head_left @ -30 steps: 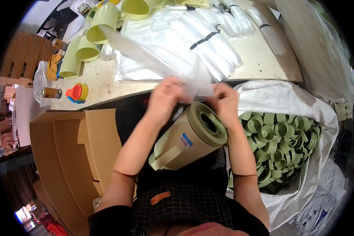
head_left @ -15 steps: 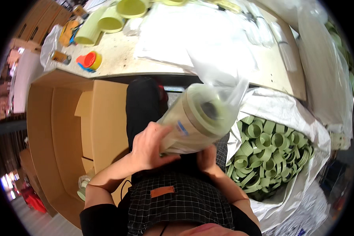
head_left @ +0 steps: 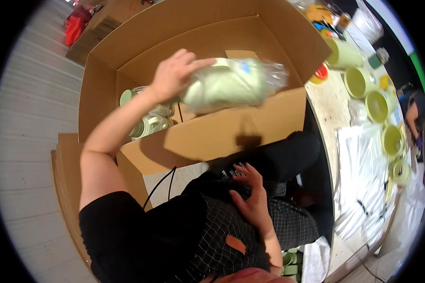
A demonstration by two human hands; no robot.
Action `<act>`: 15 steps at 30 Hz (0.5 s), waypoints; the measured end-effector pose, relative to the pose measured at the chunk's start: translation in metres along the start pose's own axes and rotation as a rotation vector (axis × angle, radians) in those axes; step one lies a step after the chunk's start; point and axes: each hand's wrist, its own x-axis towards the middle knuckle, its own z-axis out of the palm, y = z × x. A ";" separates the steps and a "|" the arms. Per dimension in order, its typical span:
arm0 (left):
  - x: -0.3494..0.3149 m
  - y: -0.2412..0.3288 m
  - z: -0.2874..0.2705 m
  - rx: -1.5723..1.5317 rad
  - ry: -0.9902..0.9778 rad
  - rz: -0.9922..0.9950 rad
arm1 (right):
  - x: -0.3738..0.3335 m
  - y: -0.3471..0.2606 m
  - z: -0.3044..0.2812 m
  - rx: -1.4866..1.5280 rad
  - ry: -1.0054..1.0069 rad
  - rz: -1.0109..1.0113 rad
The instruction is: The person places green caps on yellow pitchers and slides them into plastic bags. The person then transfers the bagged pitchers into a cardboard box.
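Observation:
My left hand [head_left: 174, 78] grips one end of a pale green cylindrical container [head_left: 229, 87] wrapped in a clear plastic bag. It lies sideways over the open cardboard box [head_left: 217, 37], slightly blurred, with the loose end of the bag pointing right. Inside the box, at its left end, are several more bagged green containers [head_left: 148, 125], some showing a handle. My right hand [head_left: 252, 195] hovers over my lap with its fingers apart, holding nothing.
On the right, a worktable [head_left: 323, 108] carries a row of green cylinders [head_left: 356, 82], a stack of white plastic bags [head_left: 359, 174] and a red-and-yellow tub [head_left: 320, 74]. Green parts [head_left: 292, 262] sit in a white sack at the bottom. Another person's arm [head_left: 412, 118] shows far right.
The view has swung left from the table to the box. The bagged container has moved from my lap to over the box, in my left hand. My right hand has let go of it.

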 end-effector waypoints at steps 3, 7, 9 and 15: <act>-0.035 -0.104 0.019 0.420 -0.336 0.054 | -0.023 0.032 0.001 0.012 0.091 0.195; -0.077 -0.220 0.136 0.416 -0.706 0.274 | -0.070 0.062 -0.012 0.109 0.369 0.358; -0.086 -0.243 0.212 0.544 -1.002 0.164 | -0.084 0.060 -0.015 0.151 0.514 0.469; -0.222 -0.317 0.229 0.615 -1.213 -0.342 | -0.012 -0.040 -0.081 -0.266 0.494 0.032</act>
